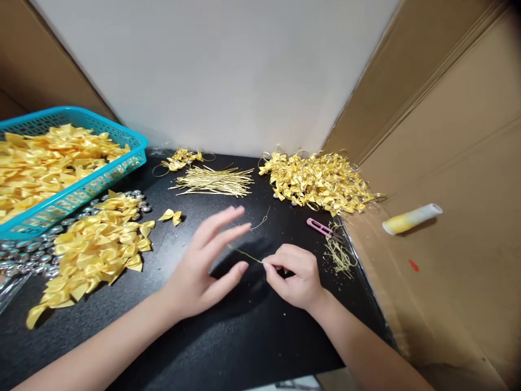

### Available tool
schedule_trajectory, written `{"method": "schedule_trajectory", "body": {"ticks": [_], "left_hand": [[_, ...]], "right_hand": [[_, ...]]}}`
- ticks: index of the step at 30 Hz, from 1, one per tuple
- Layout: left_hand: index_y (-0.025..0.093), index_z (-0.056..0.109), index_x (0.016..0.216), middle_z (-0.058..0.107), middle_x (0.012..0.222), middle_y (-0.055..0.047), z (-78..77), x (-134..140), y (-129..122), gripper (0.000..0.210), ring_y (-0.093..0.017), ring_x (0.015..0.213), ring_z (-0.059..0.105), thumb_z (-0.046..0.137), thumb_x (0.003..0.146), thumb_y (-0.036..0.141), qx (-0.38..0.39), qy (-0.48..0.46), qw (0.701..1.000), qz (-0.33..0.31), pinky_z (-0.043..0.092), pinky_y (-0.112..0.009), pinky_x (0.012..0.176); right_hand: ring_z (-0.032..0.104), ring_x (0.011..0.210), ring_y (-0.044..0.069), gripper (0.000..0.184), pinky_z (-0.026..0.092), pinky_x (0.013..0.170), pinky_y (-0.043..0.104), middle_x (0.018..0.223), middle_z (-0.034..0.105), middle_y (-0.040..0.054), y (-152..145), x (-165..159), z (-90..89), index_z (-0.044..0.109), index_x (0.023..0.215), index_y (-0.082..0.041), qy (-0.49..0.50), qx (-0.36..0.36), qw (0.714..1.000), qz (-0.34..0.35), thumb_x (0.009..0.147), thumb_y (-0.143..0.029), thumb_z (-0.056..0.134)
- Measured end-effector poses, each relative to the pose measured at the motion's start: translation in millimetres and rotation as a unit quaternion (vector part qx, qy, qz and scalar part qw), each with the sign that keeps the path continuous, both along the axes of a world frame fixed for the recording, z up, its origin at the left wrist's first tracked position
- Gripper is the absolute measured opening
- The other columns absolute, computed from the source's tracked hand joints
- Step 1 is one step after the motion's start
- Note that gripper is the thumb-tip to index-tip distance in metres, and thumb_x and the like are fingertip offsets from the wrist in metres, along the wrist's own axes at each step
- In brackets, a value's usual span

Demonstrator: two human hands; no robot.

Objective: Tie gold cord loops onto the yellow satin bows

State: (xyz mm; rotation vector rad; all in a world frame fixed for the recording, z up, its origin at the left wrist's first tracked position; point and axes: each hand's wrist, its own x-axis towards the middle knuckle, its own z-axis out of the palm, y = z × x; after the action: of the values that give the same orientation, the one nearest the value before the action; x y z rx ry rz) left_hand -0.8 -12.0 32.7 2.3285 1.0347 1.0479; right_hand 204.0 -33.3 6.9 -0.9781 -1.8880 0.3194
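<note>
My right hand (pixel 298 274) pinches a gold string (pixel 249 256). My left hand (pixel 194 271) spreads wide, string near its fingers

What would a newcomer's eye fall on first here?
The turquoise basket heaped with yellow bows, at far left, probably stands out first. At centre, the right hand pinches a thin gold cord near the spread left hand. A glittering bow pile lies at back right.

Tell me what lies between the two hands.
The head view shows a thin gold cord there, running from the right hand's pinched fingertips toward the spread left hand, with black table beneath.
</note>
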Motion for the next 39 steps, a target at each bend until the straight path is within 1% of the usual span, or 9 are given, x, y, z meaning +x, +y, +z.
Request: {"method": "schedule_trajectory", "body": {"ticks": [3,6,10,13,21,27,31,34,39], "left_hand": [[0.023,0.042,0.136,0.052,0.137,-0.013,-2.2,19.7,-2.5,0.046,-0.026,0.123,0.051,0.051,0.091,0.024,-0.168,-0.011,0.976,-0.142,0.042,-0.041,0.102],[0.018,0.054,0.119,0.066,0.101,-0.007,-7.6,41.5,7.6,0.030,-0.018,0.085,0.062,0.042,0.096,0.033,-0.346,-0.054,0.916,-0.196,0.050,-0.029,0.075],[0.016,0.053,0.074,0.047,0.065,0.004,-18.2,61.7,29.6,0.026,-0.011,0.061,0.042,0.049,0.089,0.037,-0.420,-0.111,0.875,-0.215,0.036,-0.022,0.057],[0.019,0.040,0.064,0.032,0.056,0.008,-27.1,70.2,37.5,0.027,-0.009,0.053,0.029,0.047,0.086,0.034,-0.479,-0.154,0.832,-0.234,0.028,-0.021,0.050],[0.018,0.042,0.064,0.033,0.057,0.007,-30.2,80.6,28.7,0.030,-0.009,0.054,0.029,0.044,0.089,0.035,-0.416,-0.129,0.884,-0.168,0.025,-0.020,0.049],[0.018,0.044,0.062,0.031,0.049,0.008,-34.3,81.6,28.9,0.022,-0.007,0.045,0.025,0.047,0.082,0.027,-0.456,-0.164,0.864,-0.134,0.020,-0.020,0.044],[0.017,0.055,0.064,0.032,0.044,0.009,-34.8,80.0,29.3,0.021,-0.007,0.042,0.027,0.047,0.082,0.026,-0.462,-0.161,0.860,-0.145,0.021,-0.021,0.044],[0.016,0.060,0.067,0.034,0.044,0.009,-36.1,78.9,29.5,0.023,-0.007,0.042,0.028,0.048,0.084,0.027,-0.459,-0.160,0.862,-0.145,0.021,-0.021,0.044],[0.015,0.065,0.070,0.036,0.045,0.008,-37.3,79.1,30.1,0.026,-0.007,0.043,0.031,0.051,0.085,0.031,-0.455,-0.163,0.863,-0.148,0.023,-0.021,0.046]], "right_hand": [[0.055,0.054,0.012,0.015,0.047,0.056,0.025,0.061,0.063,0.0010,0.7,1.6,-1.8,0.065,0.073,-0.019,-0.002,0.016,1.000,0.016,0.081,-0.013,0.055],[0.055,0.055,0.013,0.015,0.047,0.056,0.026,0.060,0.063,0.0011,3.5,6.4,1.8,0.065,0.072,-0.019,-0.005,0.035,0.999,-0.002,0.081,-0.013,0.055],[0.052,0.054,0.012,0.019,0.045,0.054,0.025,0.061,0.060,0.0003,8.0,18.0,12.3,0.066,0.071,-0.020,-0.039,0.028,0.997,-0.058,0.081,-0.012,0.053],[0.054,0.056,0.012,0.019,0.045,0.055,0.024,0.064,0.061,0.0010,7.7,28.9,15.9,0.068,0.075,-0.019,-0.058,0.009,0.996,-0.070,0.082,-0.011,0.053],[0.054,0.056,0.011,0.013,0.043,0.052,0.024,0.065,0.060,0.0000,6.0,56.3,8.4,0.069,0.079,-0.019,-0.043,-0.066,0.996,-0.045,0.084,-0.013,0.058],[0.062,0.071,0.016,0.009,0.052,0.077,0.035,0.075,0.065,0.0019,35.6,98.3,16.0,0.068,0.080,-0.020,-0.142,-0.159,0.976,-0.035,0.085,-0.020,0.060],[0.062,0.099,0.030,0.035,0.050,0.085,0.046,0.106,0.065,0.0126,49.2,116.8,17.7,0.063,0.113,-0.016,-0.331,-0.153,0.914,-0.178,0.080,-0.030,0.067],[0.062,0.096,0.030,0.025,0.049,0.084,0.044,0.100,0.066,0.0118,52.2,115.5,15.8,0.065,0.103,-0.015,-0.409,-0.179,0.871,-0.207,0.084,-0.030,0.064],[0.062,0.085,0.025,0.010,0.048,0.075,0.038,0.090,0.066,0.0094,52.1,106.8,11.9,0.061,0.087,-0.016,-0.444,-0.181,0.852,-0.210,0.089,-0.025,0.057]]}}
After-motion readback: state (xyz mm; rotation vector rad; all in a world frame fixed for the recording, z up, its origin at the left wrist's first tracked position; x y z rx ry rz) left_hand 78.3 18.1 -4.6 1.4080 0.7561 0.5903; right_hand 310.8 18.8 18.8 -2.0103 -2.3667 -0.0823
